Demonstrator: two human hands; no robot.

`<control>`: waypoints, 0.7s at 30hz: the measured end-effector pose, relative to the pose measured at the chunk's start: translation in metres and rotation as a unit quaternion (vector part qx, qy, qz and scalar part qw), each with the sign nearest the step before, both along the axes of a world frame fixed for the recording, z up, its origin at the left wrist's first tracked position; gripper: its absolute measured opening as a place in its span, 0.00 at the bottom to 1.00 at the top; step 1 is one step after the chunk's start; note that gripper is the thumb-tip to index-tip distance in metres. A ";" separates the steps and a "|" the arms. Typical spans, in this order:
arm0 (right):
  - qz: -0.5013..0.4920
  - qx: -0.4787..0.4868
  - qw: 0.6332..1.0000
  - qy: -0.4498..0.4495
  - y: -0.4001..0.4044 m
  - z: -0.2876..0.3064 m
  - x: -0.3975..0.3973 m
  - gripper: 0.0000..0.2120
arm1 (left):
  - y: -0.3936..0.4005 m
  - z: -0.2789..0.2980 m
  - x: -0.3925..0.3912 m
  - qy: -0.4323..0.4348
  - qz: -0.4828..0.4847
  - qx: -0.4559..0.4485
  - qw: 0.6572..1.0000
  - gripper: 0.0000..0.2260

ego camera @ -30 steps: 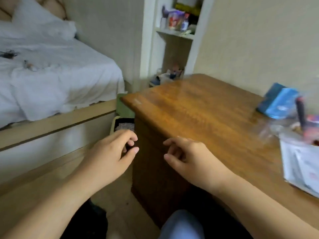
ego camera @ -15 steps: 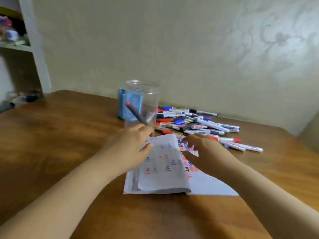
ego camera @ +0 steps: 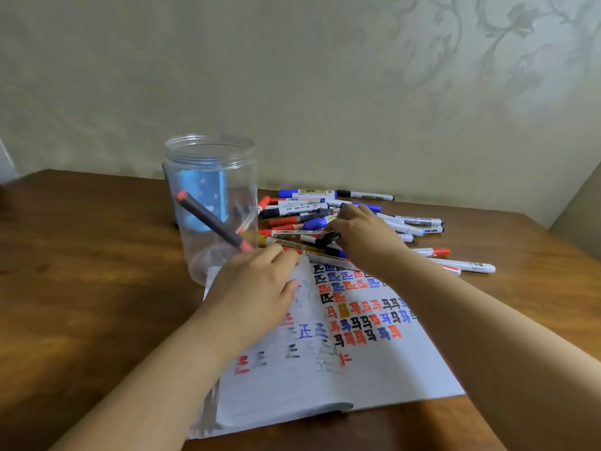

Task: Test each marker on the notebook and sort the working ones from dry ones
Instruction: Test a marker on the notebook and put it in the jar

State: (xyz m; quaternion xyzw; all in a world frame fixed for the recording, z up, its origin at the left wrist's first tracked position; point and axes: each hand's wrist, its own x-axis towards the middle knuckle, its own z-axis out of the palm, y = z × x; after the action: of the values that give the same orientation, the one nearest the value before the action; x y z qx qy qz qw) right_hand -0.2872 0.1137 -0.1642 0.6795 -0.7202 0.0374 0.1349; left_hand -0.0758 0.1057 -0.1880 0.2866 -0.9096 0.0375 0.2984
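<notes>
Both forearms reach forward, bare to the elbow. Left hand (ego camera: pixel 257 288) lies palm down, fingers curled at the tips and pressing flat. Right hand (ego camera: pixel 361 234) stretches further out, fingers bent downward, pinching among themselves.

A brown wooden bench (ego camera: pixel 97 288) stands against a pale wall (ego camera: pixel 292 76) papered with a faint scrolling floral pattern. A blue box (ego camera: pixel 203 196) sits upright on the bench, close to the wall, left of centre.

Open notebook (ego camera: pixel 374 369) covered in coloured test marks lies before a marker pile (ego camera: pixel 341 219).
</notes>
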 end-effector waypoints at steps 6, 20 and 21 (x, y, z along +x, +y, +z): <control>0.040 -0.045 0.998 0.036 -0.006 -0.002 0.005 0.13 | 0.004 0.002 0.003 0.016 -0.001 -0.004 1.000 0.07; 0.121 -0.105 0.986 -0.054 0.096 -0.005 0.046 0.08 | 0.027 0.007 -0.005 0.020 -0.034 0.047 0.998 0.16; 0.120 -0.104 0.986 -0.055 0.099 -0.008 0.045 0.08 | 0.028 0.005 -0.006 -0.001 -0.053 0.065 0.996 0.16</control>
State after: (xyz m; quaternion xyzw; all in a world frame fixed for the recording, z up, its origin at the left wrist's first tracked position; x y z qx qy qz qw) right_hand -0.2419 0.2126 -0.1719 0.7404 -0.6315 0.1655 0.1599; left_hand -0.0821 0.1336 -0.1834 0.2566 -0.9244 -0.0369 0.2797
